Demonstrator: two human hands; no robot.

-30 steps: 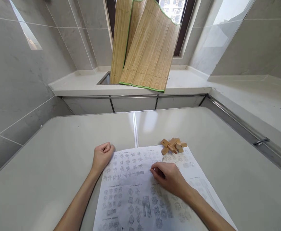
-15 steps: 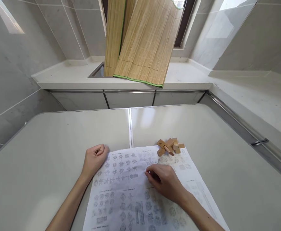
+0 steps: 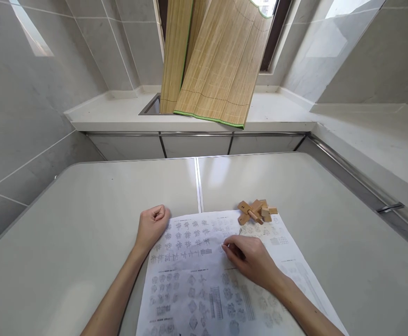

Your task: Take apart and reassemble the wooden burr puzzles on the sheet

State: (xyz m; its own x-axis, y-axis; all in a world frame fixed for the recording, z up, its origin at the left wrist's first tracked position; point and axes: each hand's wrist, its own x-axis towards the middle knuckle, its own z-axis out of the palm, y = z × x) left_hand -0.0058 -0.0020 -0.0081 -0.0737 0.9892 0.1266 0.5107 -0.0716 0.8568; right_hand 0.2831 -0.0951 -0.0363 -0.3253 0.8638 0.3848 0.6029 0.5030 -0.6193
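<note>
A large white sheet [image 3: 186, 266] printed with small line drawings lies on the table. At its upper left edge my left hand [image 3: 154, 225] rests as a closed fist, with nothing showing in it. My right hand [image 3: 251, 257] lies over the middle of the paper, fingers curled and fingertips together; no object shows between them. Beyond it, at the sheet's top right corner, sits a small pile of wooden puzzle pieces [image 3: 256, 206]. They are notched bars and a rod, one marked with a 2. Neither hand touches them.
The pale table [image 3: 95, 210] has a white seam [image 3: 198, 182] running away from me. Behind it stands a white counter [image 3: 113, 112] with a sink [image 3: 151, 106] partly covered by hanging bamboo mats [image 3: 221, 65]. A metal rail [image 3: 354, 172] runs along the right side.
The whole view has shifted, so everything appears a little farther right. Both hands and the wooden pieces keep their places on the sheet.
</note>
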